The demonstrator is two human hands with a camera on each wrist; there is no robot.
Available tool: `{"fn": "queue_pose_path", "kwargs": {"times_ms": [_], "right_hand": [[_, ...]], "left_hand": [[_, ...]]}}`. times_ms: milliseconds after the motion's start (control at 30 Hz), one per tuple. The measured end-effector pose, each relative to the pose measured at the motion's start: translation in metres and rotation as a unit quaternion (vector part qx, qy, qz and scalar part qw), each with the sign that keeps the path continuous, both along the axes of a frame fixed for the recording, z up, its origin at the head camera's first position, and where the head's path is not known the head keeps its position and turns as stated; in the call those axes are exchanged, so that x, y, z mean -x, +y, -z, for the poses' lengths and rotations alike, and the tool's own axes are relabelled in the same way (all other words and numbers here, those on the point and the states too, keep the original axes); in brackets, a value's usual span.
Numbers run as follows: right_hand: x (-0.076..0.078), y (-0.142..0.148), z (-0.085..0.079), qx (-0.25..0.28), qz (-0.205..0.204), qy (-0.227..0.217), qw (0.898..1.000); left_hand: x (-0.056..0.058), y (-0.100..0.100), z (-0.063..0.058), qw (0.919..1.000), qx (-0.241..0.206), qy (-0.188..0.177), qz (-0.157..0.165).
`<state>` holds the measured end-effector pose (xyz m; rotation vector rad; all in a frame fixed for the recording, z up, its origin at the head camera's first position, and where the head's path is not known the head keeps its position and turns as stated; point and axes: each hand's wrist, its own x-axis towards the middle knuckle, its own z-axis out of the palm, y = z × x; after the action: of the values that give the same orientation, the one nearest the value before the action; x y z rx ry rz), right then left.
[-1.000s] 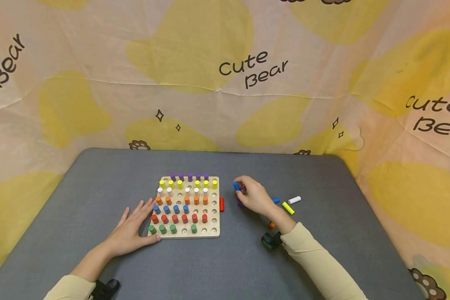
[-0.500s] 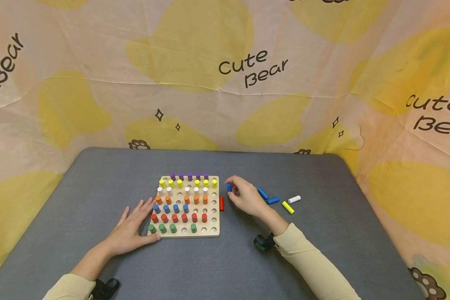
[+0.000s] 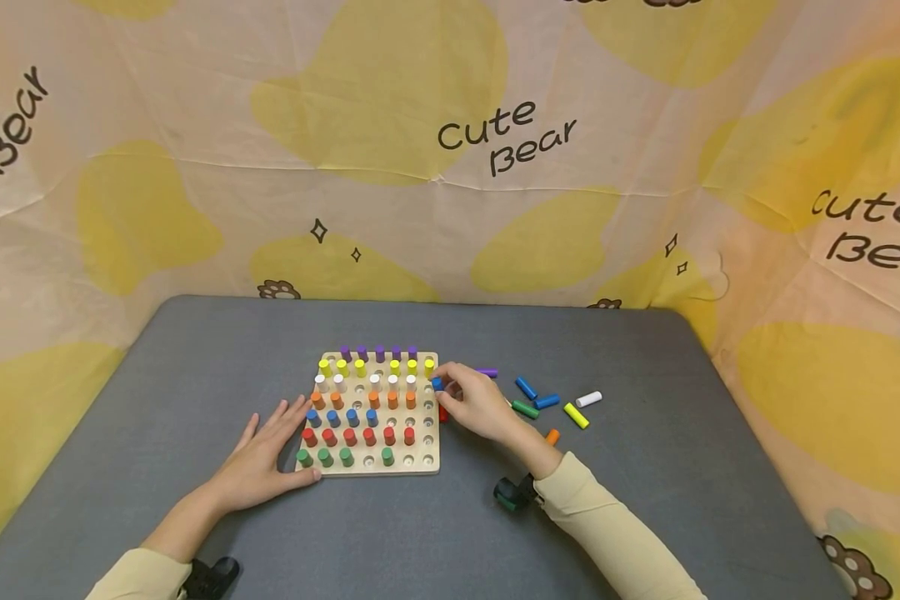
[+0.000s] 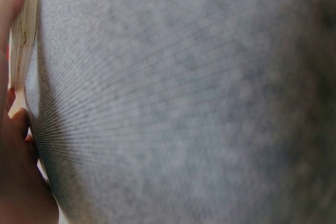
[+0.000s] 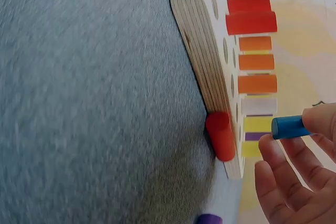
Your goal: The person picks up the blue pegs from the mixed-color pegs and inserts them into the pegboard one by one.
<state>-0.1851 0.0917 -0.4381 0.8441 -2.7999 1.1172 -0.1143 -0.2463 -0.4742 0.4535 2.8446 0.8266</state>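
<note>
The right hand is clamping a blue peg between thumb and fingertips and is holding it over the right edge of the wooden pegboard, near the right end of the row of white pegs. In the right wrist view, the blue peg is standing roughly parallel to the inserted pegs, its lower end showing clear of the board face. The left hand is touching the left side of the pegboard: its fingers are lying extended and apart, and its thumb is resting at the near left corner.

The pegboard is resting on a grey table and is bearing pegs in rows by colour. From far to near, the rows are showing five purple pegs, six yellow pegs, five white pegs, five orange pegs, four blue pegs, six red pegs and four green pegs.

A loose red peg is lying alongside the right edge of the pegboard. Further loose pegs are lying right of the board: a purple peg just beyond the right hand, two blue ones, a green peg, an orange peg beside the wrist, a yellow peg and a white peg. A printed fabric backdrop is hanging behind the table
</note>
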Motion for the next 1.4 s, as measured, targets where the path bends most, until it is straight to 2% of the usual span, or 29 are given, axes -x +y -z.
{"fn": "queue_pose_path", "kwargs": {"times_ms": [167, 367, 700, 1100, 1400], "right_hand": [[-0.001, -0.006, 0.001, 0.002, -0.019, -0.003, 1.0], [-0.003, -0.013, 0.001, 0.01, -0.036, -0.006, 0.999], [-0.006, -0.024, 0.0, 0.028, -0.059, 0.0, 0.998], [-0.01, -0.037, -0.002, 0.009, -0.065, -0.013, 0.998], [-0.011, -0.045, 0.001, -0.006, -0.081, 0.007, 0.997]], "left_hand": [[0.0, 0.0, 0.001, 1.0, -0.001, -0.004, -0.001], [-0.002, 0.0, 0.001, 0.9999, -0.006, 0.01, 0.002], [0.0, -0.001, 0.002, 1.0, -0.002, -0.004, 0.001], [-0.002, 0.001, -0.002, 1.0, -0.003, 0.001, 0.0], [-0.001, 0.001, -0.003, 1.0, 0.0, 0.003, 0.0]]}}
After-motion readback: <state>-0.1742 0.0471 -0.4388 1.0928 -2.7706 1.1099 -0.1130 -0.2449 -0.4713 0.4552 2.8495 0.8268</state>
